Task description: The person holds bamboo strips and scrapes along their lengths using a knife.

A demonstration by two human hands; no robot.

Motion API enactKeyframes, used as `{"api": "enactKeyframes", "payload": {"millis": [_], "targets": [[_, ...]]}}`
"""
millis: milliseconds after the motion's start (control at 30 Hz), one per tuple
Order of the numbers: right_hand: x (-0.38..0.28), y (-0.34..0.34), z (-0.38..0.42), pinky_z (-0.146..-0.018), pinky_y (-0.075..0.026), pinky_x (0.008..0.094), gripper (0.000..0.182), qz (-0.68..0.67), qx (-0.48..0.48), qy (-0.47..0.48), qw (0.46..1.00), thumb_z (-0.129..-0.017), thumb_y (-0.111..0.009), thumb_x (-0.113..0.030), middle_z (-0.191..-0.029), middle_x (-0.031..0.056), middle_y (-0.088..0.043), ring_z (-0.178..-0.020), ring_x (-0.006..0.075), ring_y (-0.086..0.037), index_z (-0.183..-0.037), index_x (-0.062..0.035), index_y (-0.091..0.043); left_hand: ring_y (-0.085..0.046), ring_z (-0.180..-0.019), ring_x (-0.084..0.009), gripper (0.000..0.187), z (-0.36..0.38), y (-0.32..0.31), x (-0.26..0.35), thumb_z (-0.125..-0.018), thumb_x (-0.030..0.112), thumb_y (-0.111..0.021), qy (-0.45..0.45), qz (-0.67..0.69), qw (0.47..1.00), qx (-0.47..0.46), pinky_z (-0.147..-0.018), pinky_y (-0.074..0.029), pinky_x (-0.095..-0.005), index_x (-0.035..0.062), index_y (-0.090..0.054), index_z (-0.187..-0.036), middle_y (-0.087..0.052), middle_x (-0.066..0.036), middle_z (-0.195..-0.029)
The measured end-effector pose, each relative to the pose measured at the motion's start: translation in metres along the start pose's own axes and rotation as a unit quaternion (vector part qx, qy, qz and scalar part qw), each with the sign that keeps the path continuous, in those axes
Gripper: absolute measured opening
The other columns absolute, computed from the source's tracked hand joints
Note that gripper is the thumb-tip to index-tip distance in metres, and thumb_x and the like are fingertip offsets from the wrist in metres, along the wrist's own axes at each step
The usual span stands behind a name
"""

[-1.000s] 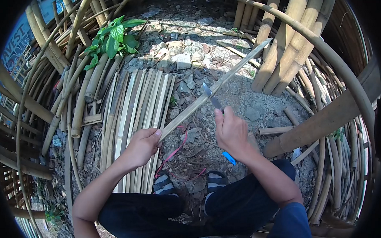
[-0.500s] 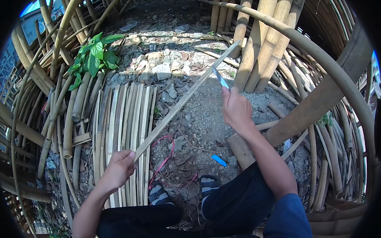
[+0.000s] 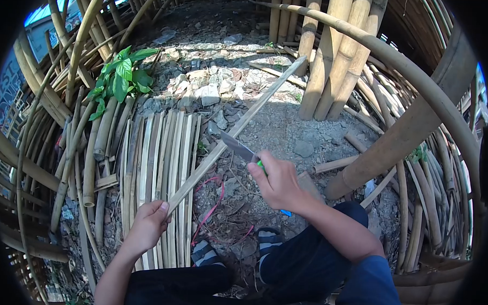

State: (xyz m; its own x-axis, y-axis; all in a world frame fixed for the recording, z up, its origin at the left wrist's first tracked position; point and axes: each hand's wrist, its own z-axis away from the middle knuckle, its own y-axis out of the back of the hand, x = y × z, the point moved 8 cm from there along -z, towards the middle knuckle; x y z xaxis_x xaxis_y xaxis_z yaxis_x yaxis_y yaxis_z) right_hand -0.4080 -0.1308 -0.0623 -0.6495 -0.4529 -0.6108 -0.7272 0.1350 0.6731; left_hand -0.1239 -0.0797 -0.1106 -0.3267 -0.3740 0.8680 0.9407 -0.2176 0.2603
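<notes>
I see my left hand (image 3: 147, 224) gripping the near end of a long bamboo strip (image 3: 239, 123) that slants up and away over gravel. My right hand (image 3: 278, 181) holds a knife (image 3: 237, 147), blade against the strip's lower half. Split bamboo slats (image 3: 157, 165) lie flat beside it, left of my striped sandals (image 3: 205, 251).

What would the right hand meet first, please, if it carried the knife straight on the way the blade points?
Most likely the bamboo strip: the right hand holds the knife with its tip at the strip, which the left hand grips lower down. Depth is unclear.
</notes>
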Motion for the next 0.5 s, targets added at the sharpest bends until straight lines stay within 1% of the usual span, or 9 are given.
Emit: {"api": "enactKeyframes", "payload": {"millis": [33,67,133,167,233,267,367,433,500], "targets": [[-0.009,-0.012,0.004,-0.048,-0.042,0.0479,0.032,0.000,-0.019,0.021,1.000,-0.101,-0.050,-0.032,-0.056,0.0151,-0.057,-0.049,0.0378,-0.058,-0.087,-0.0028,-0.051,-0.034,-0.049,-0.0054,0.036,0.002,-0.001,0.001,-0.104,0.031,-0.043,-0.005,-0.012,1.000,0.010,-0.046,-0.029,-0.0227,0.0063,-0.053,-0.079,-0.041,0.004,-0.061],[-0.011,-0.019,0.006,-0.048,-0.042,0.0479,0.032,-0.001,-0.017,0.018,1.000,-0.101,-0.050,-0.032,-0.056,0.0151,-0.057,-0.049,0.0378,-0.058,-0.087,-0.0028,-0.051,-0.034,-0.049,-0.0054,0.036,0.003,-0.002,0.002,-0.104,0.031,-0.043,-0.004,-0.015,1.000,0.008,-0.046,-0.029,-0.0227,0.0063,-0.053,-0.079,-0.041,0.004,-0.061],[-0.017,-0.029,0.009,-0.041,-0.042,0.0470,0.033,0.037,0.010,0.060,0.997,-0.099,-0.054,-0.030,-0.054,0.0149,-0.057,-0.043,0.0356,-0.057,-0.082,-0.0029,-0.049,-0.043,-0.055,-0.0077,0.038,0.005,-0.004,0.003,-0.104,0.029,-0.045,0.000,-0.012,1.000,0.001,-0.051,-0.036,-0.0249,0.0007,-0.055,-0.081,-0.047,0.000,-0.064],[-0.015,-0.032,0.007,-0.041,-0.042,0.0470,0.033,0.038,0.011,0.058,0.998,-0.099,-0.054,-0.030,-0.054,0.0149,-0.057,-0.043,0.0356,-0.057,-0.082,-0.0029,-0.049,-0.043,-0.055,-0.0077,0.038,0.005,-0.004,0.004,-0.104,0.029,-0.045,0.000,-0.013,1.000,-0.001,-0.051,-0.036,-0.0249,0.0007,-0.055,-0.081,-0.047,0.000,-0.064],[-0.020,-0.028,0.005,-0.039,-0.042,0.0448,0.033,0.071,0.067,0.103,0.990,-0.098,-0.057,-0.029,-0.049,0.0136,-0.051,-0.042,0.0345,-0.056,-0.083,-0.0009,-0.050,-0.044,-0.055,-0.0082,0.039,0.007,-0.005,0.004,-0.104,0.029,-0.045,0.003,-0.031,1.000,-0.006,-0.051,-0.037,-0.0262,-0.0003,-0.054,-0.079,-0.048,-0.001,-0.064],[-0.018,-0.026,0.003,-0.039,-0.042,0.0448,0.033,0.072,0.067,0.101,0.990,-0.098,-0.057,-0.029,-0.049,0.0136,-0.051,-0.042,0.0345,-0.056,-0.083,-0.0009,-0.050,-0.044,-0.055,-0.0082,0.039,0.006,-0.006,0.003,-0.104,0.029,-0.045,0.003,-0.031,0.999,-0.008,-0.051,-0.037,-0.0262,-0.0003,-0.054,-0.079,-0.048,-0.001,-0.064],[-0.011,-0.024,-0.004,-0.038,-0.043,0.0439,0.033,0.135,0.057,0.081,0.986,-0.098,-0.058,-0.028,-0.050,0.0132,-0.053,-0.042,0.0338,-0.057,-0.079,-0.0016,-0.049,-0.044,-0.053,-0.0083,0.040,0.005,-0.002,0.001,-0.104,0.028,-0.045,-0.022,-0.051,0.998,0.008,-0.049,-0.037,-0.0278,-0.0013,-0.054,-0.078,-0.048,-0.002,-0.062],[-0.006,-0.027,-0.006,-0.038,-0.044,0.0448,0.034,0.139,0.041,0.086,0.986,-0.097,-0.058,-0.029,-0.050,0.0136,-0.054,-0.044,0.0342,-0.058,-0.079,-0.0019,-0.049,-0.044,-0.051,-0.0089,0.041,0.004,0.001,0.006,-0.104,0.027,-0.045,-0.065,-0.114,0.991,0.026,-0.048,-0.036,-0.0293,-0.0025,-0.053,-0.076,-0.048,-0.003,-0.059],[0.001,-0.027,-0.008,-0.038,-0.046,0.0444,0.035,0.160,0.047,0.106,0.980,-0.097,-0.057,-0.031,-0.052,0.0141,-0.057,-0.043,0.0332,-0.059,-0.079,-0.0024,-0.050,-0.044,-0.050,-0.0094,0.041,0.005,0.001,0.006,-0.104,0.026,-0.045,-0.062,-0.110,0.992,0.028,-0.047,-0.036,-0.0296,-0.0028,-0.053,-0.075,-0.047,-0.003,-0.057]]}}
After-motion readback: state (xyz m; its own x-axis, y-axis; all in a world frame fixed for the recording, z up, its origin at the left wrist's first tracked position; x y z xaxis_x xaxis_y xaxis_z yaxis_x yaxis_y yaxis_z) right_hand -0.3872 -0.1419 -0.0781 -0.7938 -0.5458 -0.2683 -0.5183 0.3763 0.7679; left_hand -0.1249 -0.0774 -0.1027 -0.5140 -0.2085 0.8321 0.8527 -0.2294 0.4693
